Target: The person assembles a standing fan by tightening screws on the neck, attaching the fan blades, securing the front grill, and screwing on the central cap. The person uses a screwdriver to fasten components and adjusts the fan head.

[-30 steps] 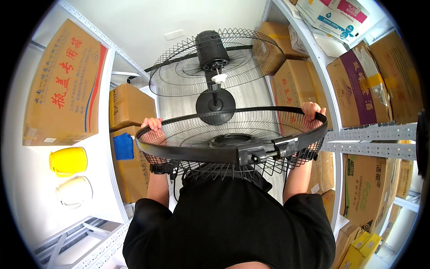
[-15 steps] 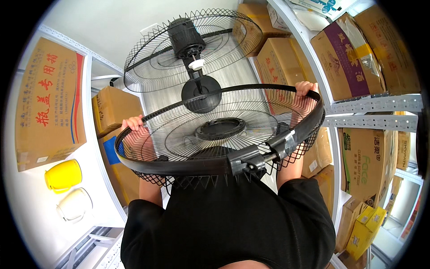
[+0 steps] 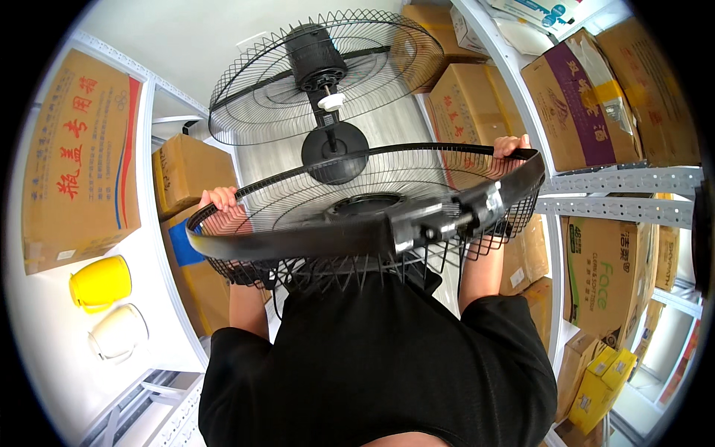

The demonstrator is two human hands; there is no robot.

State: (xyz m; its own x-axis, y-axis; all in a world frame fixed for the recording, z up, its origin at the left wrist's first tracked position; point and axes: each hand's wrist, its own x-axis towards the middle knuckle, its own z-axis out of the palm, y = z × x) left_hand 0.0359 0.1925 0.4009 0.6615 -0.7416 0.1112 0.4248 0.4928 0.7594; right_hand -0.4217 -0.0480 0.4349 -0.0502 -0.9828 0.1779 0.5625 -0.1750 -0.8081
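Note:
A round black fan grille (image 3: pixel 298 244) with a wide rim is held up in front of my chest. On its far left rim, the fingers of my left hand (image 3: pixel 219 199) are wrapped round the edge. My right hand (image 3: pixel 511 145) grips the far right rim in the same way. The near rim carries a clamp (image 3: pixel 439 227), blurred by motion. Beyond it stands a black floor fan on a round base (image 3: pixel 334 160). Its motor (image 3: pixel 314 59) sits against a wire back grille (image 3: pixel 387 89), and a white knob (image 3: pixel 332 102) is on the shaft. No blades show.
Metal shelves (image 3: pixel 625 182) with cardboard boxes (image 3: pixel 603 272) line the right side. More cartons (image 3: pixel 192 175) stand low at the left, beside a shelf with a large box (image 3: pixel 82 164), a yellow container (image 3: pixel 102 283) and a white one (image 3: pixel 119 331).
The held grille has tilted, its near clamp side coming up so that its face looks narrower. Both hands keep their grip on the rim. The view has shifted slightly.

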